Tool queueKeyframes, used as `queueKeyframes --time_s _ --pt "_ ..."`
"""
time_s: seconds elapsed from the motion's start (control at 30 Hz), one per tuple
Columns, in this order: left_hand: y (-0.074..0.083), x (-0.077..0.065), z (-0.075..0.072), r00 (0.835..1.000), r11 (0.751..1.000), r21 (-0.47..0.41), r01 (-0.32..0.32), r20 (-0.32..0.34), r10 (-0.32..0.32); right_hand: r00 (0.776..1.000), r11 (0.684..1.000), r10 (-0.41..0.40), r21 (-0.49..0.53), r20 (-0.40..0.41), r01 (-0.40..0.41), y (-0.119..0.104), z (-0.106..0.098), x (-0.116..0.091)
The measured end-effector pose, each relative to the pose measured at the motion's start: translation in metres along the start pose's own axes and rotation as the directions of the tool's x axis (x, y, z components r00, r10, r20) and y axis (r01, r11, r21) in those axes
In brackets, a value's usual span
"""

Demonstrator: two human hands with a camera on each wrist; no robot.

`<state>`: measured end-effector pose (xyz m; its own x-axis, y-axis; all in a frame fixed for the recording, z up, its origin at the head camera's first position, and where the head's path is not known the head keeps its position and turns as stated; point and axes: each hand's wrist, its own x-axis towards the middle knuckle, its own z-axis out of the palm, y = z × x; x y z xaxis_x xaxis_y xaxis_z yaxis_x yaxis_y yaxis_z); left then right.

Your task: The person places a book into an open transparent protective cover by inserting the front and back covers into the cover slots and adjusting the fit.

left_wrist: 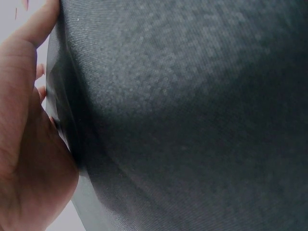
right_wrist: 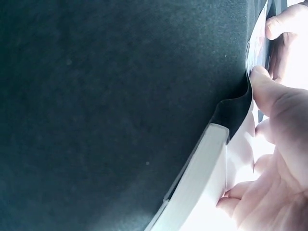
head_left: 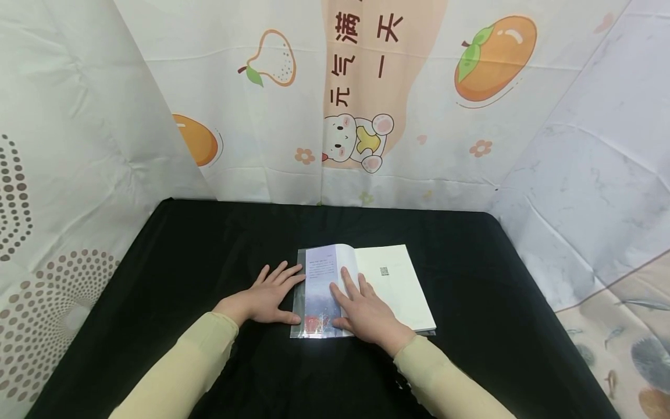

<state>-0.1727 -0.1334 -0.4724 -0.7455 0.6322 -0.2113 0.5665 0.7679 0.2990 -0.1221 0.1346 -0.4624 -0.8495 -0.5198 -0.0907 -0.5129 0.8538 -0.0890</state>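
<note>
An open book [head_left: 395,297] lies on the black cloth, its right-hand page pale with a small square code. Its purple-blue cover flap [head_left: 320,291], printed with small text, spreads to the left, with a clear plastic sleeve [head_left: 297,329] showing beyond its edge. My left hand [head_left: 269,297] rests with spread fingers at that plastic edge, fingertips touching it. Across the flap and the fold, my right hand [head_left: 369,311] presses with extended fingers. In the right wrist view, the thick page block [right_wrist: 204,168] stands beside the right hand [right_wrist: 284,139], and the flap bends up next to it.
Black cloth [head_left: 235,233] covers the table. White printed curtains [head_left: 272,134] hang behind it and along both sides. The left wrist view is mostly dark cloth [left_wrist: 192,120] beside the hand.
</note>
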Motion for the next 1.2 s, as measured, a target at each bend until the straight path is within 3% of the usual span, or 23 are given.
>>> queueKeyframes --time_s 0.27,0.87,1.2 --pt "0.000 -0.001 0.000 1.000 1.000 -0.001 0.010 0.001 -0.010 1.000 1.000 -0.004 0.024 -0.021 0.004 0.002 0.002 0.000" --pt "0.000 0.001 0.003 1.000 1.000 0.009 0.030 -0.003 -0.030 0.994 0.960 -0.107 0.260 0.011 0.100 0.028 -0.007 -0.007" --pt "0.000 0.001 0.004 0.999 0.999 0.004 0.032 -0.005 -0.032 0.996 0.971 -0.088 0.223 0.012 0.083 0.032 -0.003 -0.008"
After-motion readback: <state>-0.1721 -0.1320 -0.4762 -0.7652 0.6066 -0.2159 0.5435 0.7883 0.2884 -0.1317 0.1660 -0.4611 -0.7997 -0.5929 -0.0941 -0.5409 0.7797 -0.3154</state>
